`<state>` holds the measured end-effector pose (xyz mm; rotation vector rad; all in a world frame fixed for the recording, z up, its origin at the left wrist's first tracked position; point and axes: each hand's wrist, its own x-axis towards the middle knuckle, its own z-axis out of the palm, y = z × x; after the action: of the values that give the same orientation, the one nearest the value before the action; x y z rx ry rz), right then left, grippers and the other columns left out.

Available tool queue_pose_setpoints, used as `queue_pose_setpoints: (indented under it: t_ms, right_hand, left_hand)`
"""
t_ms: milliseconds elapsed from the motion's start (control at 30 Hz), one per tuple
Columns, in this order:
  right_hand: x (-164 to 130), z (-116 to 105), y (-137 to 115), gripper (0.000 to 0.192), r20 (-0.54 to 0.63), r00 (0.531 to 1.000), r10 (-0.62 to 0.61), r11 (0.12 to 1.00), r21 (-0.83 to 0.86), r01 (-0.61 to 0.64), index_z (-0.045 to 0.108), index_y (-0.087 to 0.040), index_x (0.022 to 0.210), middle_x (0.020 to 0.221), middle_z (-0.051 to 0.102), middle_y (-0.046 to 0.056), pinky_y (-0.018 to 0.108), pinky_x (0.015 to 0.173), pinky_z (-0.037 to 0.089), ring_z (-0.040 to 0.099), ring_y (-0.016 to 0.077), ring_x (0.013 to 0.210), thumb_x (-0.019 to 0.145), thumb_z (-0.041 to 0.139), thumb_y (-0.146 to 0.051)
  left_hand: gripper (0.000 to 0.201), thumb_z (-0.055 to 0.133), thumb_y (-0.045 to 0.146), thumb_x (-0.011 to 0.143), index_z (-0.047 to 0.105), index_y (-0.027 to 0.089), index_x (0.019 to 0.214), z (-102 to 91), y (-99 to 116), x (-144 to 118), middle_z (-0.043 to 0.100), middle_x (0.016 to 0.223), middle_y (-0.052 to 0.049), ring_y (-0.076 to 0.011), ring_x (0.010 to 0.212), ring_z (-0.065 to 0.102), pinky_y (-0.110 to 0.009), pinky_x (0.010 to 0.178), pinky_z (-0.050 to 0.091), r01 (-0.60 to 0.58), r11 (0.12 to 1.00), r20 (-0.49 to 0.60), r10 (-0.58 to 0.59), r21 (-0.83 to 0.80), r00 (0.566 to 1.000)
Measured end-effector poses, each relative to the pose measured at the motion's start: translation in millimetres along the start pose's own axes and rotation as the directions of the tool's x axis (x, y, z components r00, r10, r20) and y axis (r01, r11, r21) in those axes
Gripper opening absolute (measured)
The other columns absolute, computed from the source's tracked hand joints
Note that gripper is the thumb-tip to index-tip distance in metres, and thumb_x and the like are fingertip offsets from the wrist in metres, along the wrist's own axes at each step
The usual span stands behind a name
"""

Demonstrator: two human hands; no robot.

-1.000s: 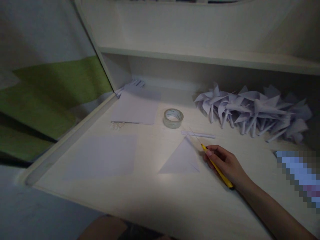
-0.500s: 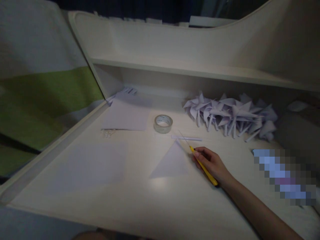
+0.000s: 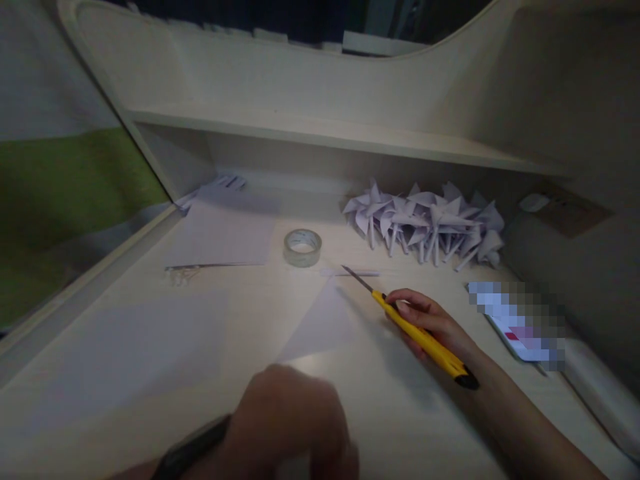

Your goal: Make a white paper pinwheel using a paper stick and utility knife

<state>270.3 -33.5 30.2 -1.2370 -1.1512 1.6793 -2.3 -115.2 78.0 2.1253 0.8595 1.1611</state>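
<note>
My right hand (image 3: 433, 323) grips a yellow utility knife (image 3: 425, 340) with its thin blade out, pointing up-left toward a folded white paper triangle (image 3: 320, 323) on the desk (image 3: 400, 427). The blade tip hovers just right of the triangle's top corner, near a thin rolled paper stick (image 3: 350, 273). My left hand (image 3: 290, 427) is blurred at the bottom edge, just below the triangle; a dark band sits on its wrist. Whether it holds anything is unclear.
A roll of clear tape (image 3: 303, 247) sits behind the triangle. White paper sheets (image 3: 223, 233) lie at the back left, another sheet (image 3: 130, 353) at front left. Several paper pinwheels (image 3: 425, 223) are heaped under the shelf (image 3: 325, 133). A blurred-out object (image 3: 517, 320) lies right.
My left hand has come into view at the bottom. The knife has lifted slightly, with the blade now above the desk. The view has tilted and shifted.
</note>
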Motion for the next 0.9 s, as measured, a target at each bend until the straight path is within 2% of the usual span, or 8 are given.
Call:
queue_pose_setpoints:
  t_ms: [67,167,267,333,467,667,767,900]
  right_hand:
    - [-8.1,-2.2,-5.1,0.032,-0.065,0.997,-0.045,0.997,0.058,0.049,0.064,-0.018,0.101,0.07,0.064,0.002,0.023,0.041,0.046,0.057,0.0122,0.044,0.073,0.067,-0.035]
    - [-19.7,-7.2,-7.5,0.036,-0.124,0.987,-0.1,0.983,0.141,0.118,0.068,-0.02,0.105,0.087,0.068,0.007,0.031,0.057,0.054,0.064,0.0169,0.059,0.073,0.058,-0.032]
    - [-28.6,-13.5,-3.4,0.04,-0.168,0.97,-0.174,0.973,0.126,0.196,0.067,-0.029,0.108,0.092,0.066,0.006,0.037,0.069,0.055,0.065,0.0187,0.069,0.07,0.058,-0.035]
    - [-32.1,-16.6,0.6,0.045,-0.213,0.947,-0.241,0.967,0.033,0.253,0.064,-0.035,0.112,0.091,0.064,0.004,0.041,0.071,0.054,0.064,0.0187,0.068,0.068,0.064,-0.044]
    - [-32.5,-16.4,2.7,0.064,-0.245,0.91,-0.333,0.943,-0.104,0.317,0.06,-0.037,0.113,0.08,0.062,0.004,0.043,0.068,0.053,0.063,0.0212,0.065,0.06,0.068,-0.069]
    - [-18.7,-8.4,-7.0,0.066,-0.151,0.92,-0.362,0.932,-0.044,0.359,0.058,-0.029,0.105,0.077,0.061,0.003,0.038,0.065,0.053,0.064,0.0223,0.067,0.06,0.067,-0.077]
    - [-8.0,0.0,-4.1,0.051,-0.17,0.913,-0.372,0.928,-0.096,0.36,0.058,-0.025,0.101,0.08,0.062,0.004,0.036,0.067,0.055,0.065,0.0196,0.067,0.075,0.059,-0.07]
    - [5.6,16.2,19.5,0.039,-0.167,0.884,-0.437,0.888,-0.24,0.393,0.055,-0.024,0.113,0.096,0.067,0.007,0.037,0.078,0.056,0.069,0.02,0.082,0.081,0.067,-0.044]
  left_hand:
    - [0.024,0.049,0.018,0.087,0.051,0.022,0.063,8.0,-25.6,13.6,0.051,0.052,0.002,-0.0124,0.047,0.049,-0.029,0.05,0.046,-0.008,0.986,0.041,0.002,0.164,0.999]
    - [0.018,0.049,0.019,0.089,0.059,0.018,0.075,16.9,-69.6,29.0,0.062,0.068,-0.003,-0.0159,0.064,0.059,-0.032,0.063,0.051,-0.219,0.893,0.281,0.11,0.394,0.953]
    - [0.019,0.048,0.017,0.09,0.064,0.018,0.102,20.6,-103.6,35.5,0.069,0.102,-0.007,-0.0236,0.11,0.058,-0.044,0.099,0.043,-0.387,0.856,0.437,0.219,0.344,0.872]
    - [0.028,0.048,0.016,0.091,0.061,0.02,0.116,23.0,-116.4,35.1,0.066,0.117,-0.006,-0.024,0.124,0.049,-0.048,0.11,0.033,-0.397,0.863,0.485,0.215,0.313,0.848]
    - [0.039,0.048,0.019,0.092,0.053,0.023,0.13,28.5,-123.2,29.9,0.059,0.131,-0.005,-0.0243,0.129,0.046,-0.05,0.112,0.029,-0.353,0.881,0.516,0.152,0.317,0.843]
    - [0.046,0.045,0.02,0.093,0.046,0.024,0.139,30.8,-117.9,26.4,0.054,0.137,-0.007,-0.0258,0.125,0.046,-0.05,0.107,0.031,-0.323,0.876,0.547,0.083,0.359,0.833]
    - [0.045,0.045,0.022,0.093,0.046,0.025,0.138,31.0,-116.4,24.5,0.053,0.137,-0.008,-0.0277,0.122,0.047,-0.05,0.1,0.035,-0.302,0.871,0.557,0.04,0.387,0.829]
    - [0.046,0.047,0.022,0.091,0.048,0.028,0.136,31.8,-114.8,21.4,0.049,0.14,-0.009,-0.0307,0.119,0.048,-0.052,0.094,0.039,-0.288,0.851,0.556,-0.006,0.44,0.831]
